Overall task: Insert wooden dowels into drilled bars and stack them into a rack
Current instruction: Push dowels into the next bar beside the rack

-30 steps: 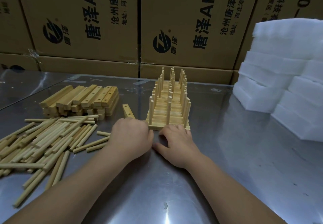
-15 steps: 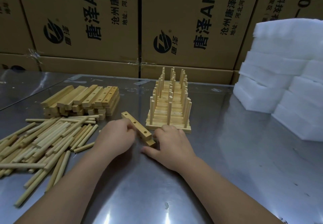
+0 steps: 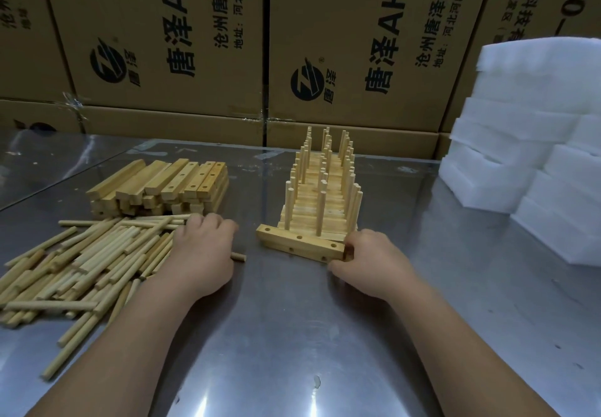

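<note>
A drilled wooden bar [image 3: 300, 243] lies on the steel table just in front of the rack [image 3: 320, 195] of stacked bars with upright dowels. My right hand [image 3: 370, 260] grips the bar's right end. Over the right edge of the loose dowel pile [image 3: 87, 260] my left hand [image 3: 203, 251] rests with curled fingers on dowels; one dowel end [image 3: 239, 256] sticks out beneath it. A stack of drilled bars [image 3: 162, 186] sits behind the pile.
Cardboard boxes [image 3: 357, 42] wall off the back of the steel table [image 3: 292, 335]. White foam blocks [image 3: 533, 143] are stacked at the right.
The bar swung round and now lies crosswise in front of the rack, held by my right hand. My left hand let go of it and moved left onto the dowel pile.
</note>
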